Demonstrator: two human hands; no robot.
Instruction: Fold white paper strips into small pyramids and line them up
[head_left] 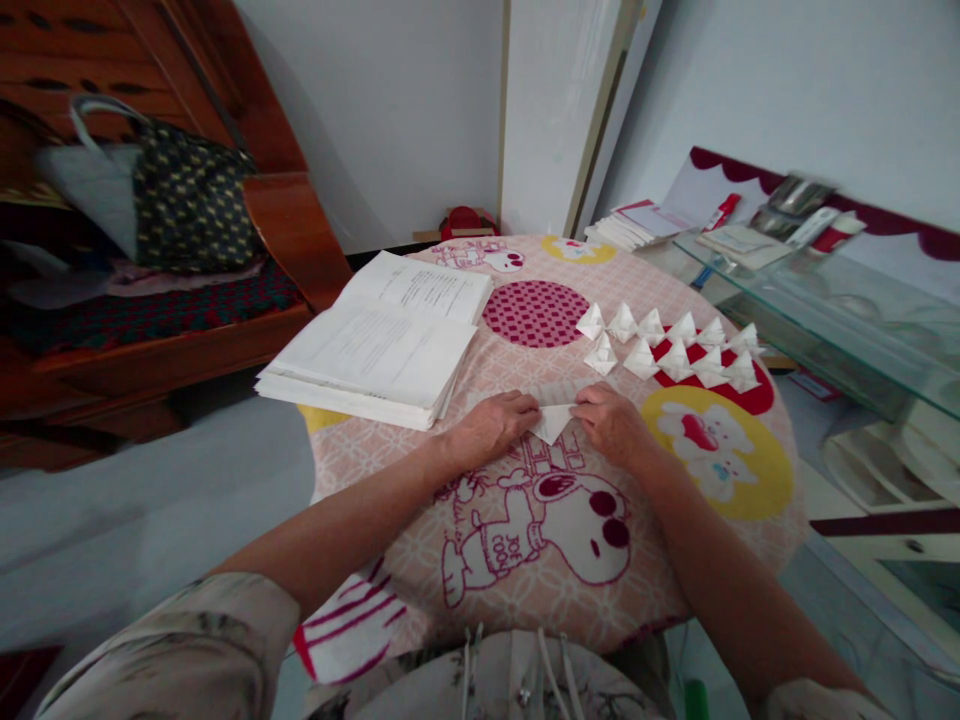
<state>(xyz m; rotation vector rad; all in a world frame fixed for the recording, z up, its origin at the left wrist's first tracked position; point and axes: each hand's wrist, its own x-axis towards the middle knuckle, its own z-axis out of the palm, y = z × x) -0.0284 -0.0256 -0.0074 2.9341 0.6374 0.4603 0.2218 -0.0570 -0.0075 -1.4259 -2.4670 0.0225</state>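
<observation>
A piece of white paper (553, 424), folded so that a triangular point faces me, lies on the cloth-covered table between my hands. My left hand (496, 426) has its fingers closed on the paper's left corner. On the right corner, my right hand (609, 424) pinches with thumb and fingers. Just beyond and to the right stand two rows of small folded paper pieces (676, 358), white and pointed at the top. An open book (382, 345) with printed pages rests beyond my left hand.
A patterned tablecloth (420, 540) drapes the round table. Along the right side runs a glass shelf (847, 310) bearing metal containers (795, 200) and a paper cup (836, 232). A stack of papers (637, 225) sits at the back right. Bags (187, 195) rest on a wooden bench (289, 240) at left.
</observation>
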